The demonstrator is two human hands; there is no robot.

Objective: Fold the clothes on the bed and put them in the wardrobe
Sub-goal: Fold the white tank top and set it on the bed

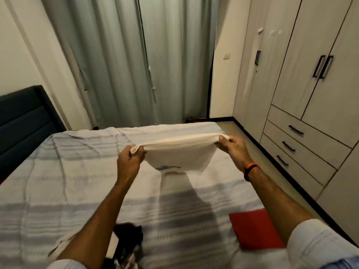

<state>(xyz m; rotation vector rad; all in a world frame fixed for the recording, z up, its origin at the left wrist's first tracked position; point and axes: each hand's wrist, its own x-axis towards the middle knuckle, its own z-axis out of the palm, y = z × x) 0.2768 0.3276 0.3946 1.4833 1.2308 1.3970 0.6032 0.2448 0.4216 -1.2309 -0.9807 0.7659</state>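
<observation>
I hold a cream-white garment (178, 154) stretched in the air above the bed (58, 171). My left hand (129, 162) pinches its left end and my right hand (233, 148) pinches its right end. The cloth hangs down between them, showing a small blue print near its lower edge. A folded red garment (254, 230) lies flat on the bed by my right forearm. A crumpled black garment (129, 235) sits near my left elbow. The wardrobe (310, 74) stands along the right wall with its doors closed.
The bed has a grey striped cover and a dark headboard (23, 117) at the left. Three drawers (295, 146) sit under the wardrobe doors. A strip of floor (252, 144) runs between bed and wardrobe. Grey curtains (136, 65) hang behind the bed.
</observation>
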